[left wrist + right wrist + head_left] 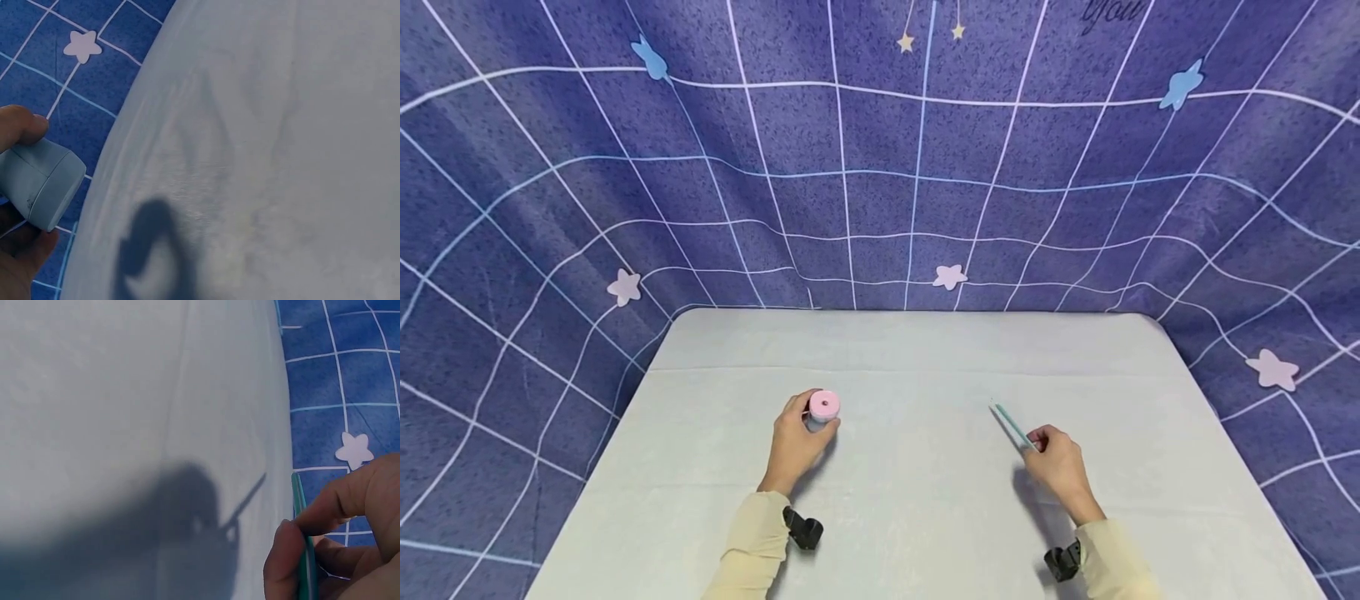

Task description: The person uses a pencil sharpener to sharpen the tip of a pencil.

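Note:
My left hand (799,440) grips a small rounded pencil sharpener (824,406) between thumb and fingers, above the left part of the table. Its pink top has a dark hole at the centre. In the left wrist view the sharpener's body (37,178) looks pale blue-grey, with the base facing the table. On the other side, my right hand (1060,467) pinches a thin green pencil (1015,426) between thumb and fingertips. The pencil points away and to the left, its rear part hidden by the hand. Sharpener and pencil are well apart, both held off the table.
A white cloth covers the table (910,517). Behind it and at both sides hangs a blue curtain (880,200) with grid lines and stars. A black wrist camera (803,530) sits on the left sleeve, another camera (1063,562) on the right.

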Tool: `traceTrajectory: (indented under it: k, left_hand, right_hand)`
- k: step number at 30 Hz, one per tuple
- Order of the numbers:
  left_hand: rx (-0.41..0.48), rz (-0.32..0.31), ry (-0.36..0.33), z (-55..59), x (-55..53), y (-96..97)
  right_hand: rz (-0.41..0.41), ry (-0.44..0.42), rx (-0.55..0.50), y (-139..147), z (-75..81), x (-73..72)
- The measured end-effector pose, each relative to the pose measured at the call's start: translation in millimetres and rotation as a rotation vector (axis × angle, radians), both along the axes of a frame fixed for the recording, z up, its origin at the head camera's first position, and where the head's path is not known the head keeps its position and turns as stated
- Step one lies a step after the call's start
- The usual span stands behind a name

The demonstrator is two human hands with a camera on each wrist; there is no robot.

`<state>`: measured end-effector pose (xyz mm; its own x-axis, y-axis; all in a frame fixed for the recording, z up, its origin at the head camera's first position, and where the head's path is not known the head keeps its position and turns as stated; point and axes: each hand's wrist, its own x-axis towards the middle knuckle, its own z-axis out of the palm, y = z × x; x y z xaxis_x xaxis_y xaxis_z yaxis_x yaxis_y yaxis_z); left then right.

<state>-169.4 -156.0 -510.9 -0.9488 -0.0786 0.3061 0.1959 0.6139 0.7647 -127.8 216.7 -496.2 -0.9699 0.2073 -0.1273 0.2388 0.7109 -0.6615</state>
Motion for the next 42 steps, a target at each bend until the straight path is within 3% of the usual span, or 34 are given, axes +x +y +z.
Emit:
traceTrajectory:
  k: [6, 15, 22, 33, 42]
  left_hand:
    - [-0.05, -0.031, 0.009, 12.2, -4.3, -5.3]
    - [-0.221, -0.052, 0.103, 43.3, -15.7, -12.9]
    - [-0.376, -0.106, 0.175, 64.8, -24.3, -10.4]
    - [-0.593, -0.23, 0.363, 89.3, -30.9, 11.1]
    - [-0.644, -0.327, 0.389, 93.3, -33.0, 40.5]
  right_hand:
    - [0.004, 0.063, 0.012, 6.6, 10.0, -2.1]
    - [0.092, 0.145, 0.083, 13.7, 39.3, -11.0]
    - [0.174, 0.311, 0.106, 13.7, 53.2, -22.2]
    - [0.264, 0.558, 0.133, -4.7, 74.7, -33.4]
    - [0.343, 0.566, 0.074, -25.9, 82.0, -41.8]
